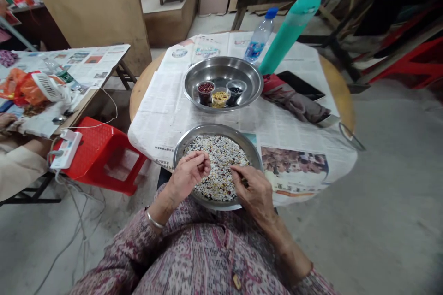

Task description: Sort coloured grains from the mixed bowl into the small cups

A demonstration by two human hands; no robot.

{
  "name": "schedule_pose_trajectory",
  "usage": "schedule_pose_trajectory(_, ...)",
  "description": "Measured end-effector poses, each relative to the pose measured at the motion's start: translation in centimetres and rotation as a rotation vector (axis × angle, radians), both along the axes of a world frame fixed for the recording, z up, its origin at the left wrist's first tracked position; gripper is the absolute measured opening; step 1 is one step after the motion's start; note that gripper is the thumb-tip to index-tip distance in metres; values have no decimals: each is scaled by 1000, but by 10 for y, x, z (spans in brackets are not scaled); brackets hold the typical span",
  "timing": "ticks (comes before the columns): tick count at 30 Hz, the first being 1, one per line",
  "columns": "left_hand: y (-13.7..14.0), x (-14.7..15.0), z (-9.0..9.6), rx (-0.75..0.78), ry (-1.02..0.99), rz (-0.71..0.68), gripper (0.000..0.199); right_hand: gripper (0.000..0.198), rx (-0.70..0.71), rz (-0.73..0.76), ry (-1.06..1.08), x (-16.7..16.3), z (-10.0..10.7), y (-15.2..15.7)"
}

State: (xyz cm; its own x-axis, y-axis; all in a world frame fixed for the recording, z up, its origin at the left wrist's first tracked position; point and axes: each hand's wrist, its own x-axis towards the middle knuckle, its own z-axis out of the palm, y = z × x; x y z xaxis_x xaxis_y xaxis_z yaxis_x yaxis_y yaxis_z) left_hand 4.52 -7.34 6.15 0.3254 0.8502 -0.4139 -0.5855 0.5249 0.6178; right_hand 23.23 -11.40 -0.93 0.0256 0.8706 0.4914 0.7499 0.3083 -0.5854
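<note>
A round metal basin (254, 154) in front of me holds a spread mix of white, black, yellow and red grains and beans (221, 159). Above its left side, my left hand (190, 170) is curled, thumb against the fingers; whatever it holds is too small or hidden. My right hand (254, 189) hangs over the right side of the mix, its thumb and forefinger closed near the grains, contents not visible. Farther back, a second metal basin (223, 67) carries a cup of red beans (205, 90), a cup of yellow kernels (220, 97) and a cup of black beans (236, 91).
Newspaper (155, 110) covers the round table. Behind the far basin stand a plastic bottle (259, 37) and a green bottle-shaped item (289, 34), with a dark cloth bundle (294, 97) to the right. A red stool (104, 156) bearing a power strip (67, 147) is at left, near another person's arm (20, 166).
</note>
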Motion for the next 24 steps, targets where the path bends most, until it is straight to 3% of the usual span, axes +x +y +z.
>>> schedule_pose_trajectory(3,-3,1,-1,-1,-13,-35,24,20,14,-19,2,1,-1,4)
schedule_pose_trajectory(7,-7,-3,0,133,80,-27,28,21,34,-35,-7,2,-2,13)
schedule_pose_trajectory(17,-10,-26,8,400,529,-26,24,23,3,-60,74,0,-1,37)
schedule_pose_trajectory(24,5,-27,11,713,960,-180,13,21,13,-20,90,0,-3,36)
